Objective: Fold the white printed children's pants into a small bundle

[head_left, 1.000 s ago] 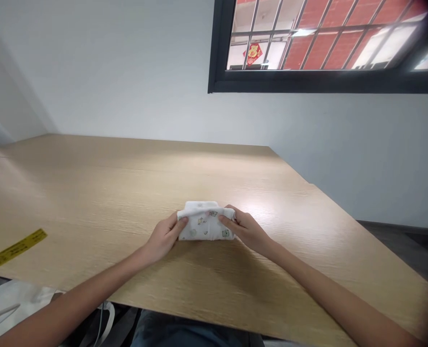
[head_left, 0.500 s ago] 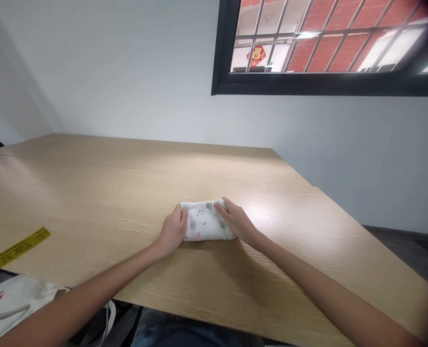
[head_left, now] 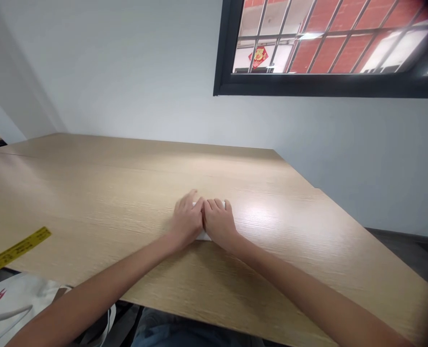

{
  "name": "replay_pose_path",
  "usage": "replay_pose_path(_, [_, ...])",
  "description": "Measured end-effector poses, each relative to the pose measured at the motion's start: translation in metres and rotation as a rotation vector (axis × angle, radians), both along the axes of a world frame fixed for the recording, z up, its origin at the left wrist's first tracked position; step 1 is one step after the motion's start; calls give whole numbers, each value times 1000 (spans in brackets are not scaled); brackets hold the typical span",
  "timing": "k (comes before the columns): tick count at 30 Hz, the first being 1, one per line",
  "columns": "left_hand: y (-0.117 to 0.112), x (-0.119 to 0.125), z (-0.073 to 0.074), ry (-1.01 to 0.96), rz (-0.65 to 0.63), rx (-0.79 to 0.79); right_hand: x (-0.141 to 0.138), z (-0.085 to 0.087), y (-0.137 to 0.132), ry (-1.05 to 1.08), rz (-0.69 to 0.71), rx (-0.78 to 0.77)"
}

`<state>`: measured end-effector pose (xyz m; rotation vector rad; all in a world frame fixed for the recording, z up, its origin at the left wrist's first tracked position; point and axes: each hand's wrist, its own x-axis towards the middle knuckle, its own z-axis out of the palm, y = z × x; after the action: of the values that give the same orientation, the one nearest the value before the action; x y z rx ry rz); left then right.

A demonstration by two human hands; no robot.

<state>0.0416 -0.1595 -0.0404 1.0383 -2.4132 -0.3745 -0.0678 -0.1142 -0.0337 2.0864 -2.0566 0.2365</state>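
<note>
Head cam: big wooden table (head_left: pixel 91 193) spreads out under both hands, window (head_left: pixel 329 48) up high & right of them on the wall. White bag (head_left: pixel 15 301) hangs below the table edge, near the left forearm; yellow ruler (head_left: pixel 15 250) lies well left of the left hand. Left hand (head_left: pixel 187 222) & right hand (head_left: pixel 219 223) lie flat, palms down, side by side & touching, pressing on a folded white cloth (head_left: pixel 202 235), nearly all hidden, just a sliver peeking out beneath them.
</note>
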Motion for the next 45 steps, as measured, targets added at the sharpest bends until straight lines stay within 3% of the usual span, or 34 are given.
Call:
replay_pose_path(3, [-7,-3,-4,-12,-207,26,-5,-2,-3,-67,3,95])
replay_pose_path(5, [-14,4,-9,-21,-245,79,-13,-5,-5,-176,43,93])
replay_pose_path(9, [-27,33,-19,-30,-191,201,-38,-14,-3,-480,74,92])
replay_pose_path(13, [-37,58,-20,59,-126,305,-62,-22,18,-831,7,20])
replay_pose_path(16, [-42,57,-17,205,-112,399,-64,-23,45,-1113,-95,-53])
replay_pose_path(19, [-46,42,-15,363,-136,531,-49,-20,69,-1282,-33,-22])
replay_pose_path(22, [-47,27,-13,432,-216,663,-35,-17,77,-1237,44,-47])
replay_pose_path(26, [-36,25,-10,484,-249,731,-38,-18,63,-1099,-71,-25])
replay_pose_path(29, [-15,37,-9,538,-190,724,-47,-22,44,-1086,-68,-76])
replay_pose_path(37, [58,58,-10,498,-38,691,-49,-26,6,-1221,153,-24])
replay_pose_path(43, [66,62,-6,441,9,657,-49,-26,11,-1196,156,-8])
replay_pose_path(45, [65,66,-6,402,58,607,-47,-23,16,-1141,153,-76])
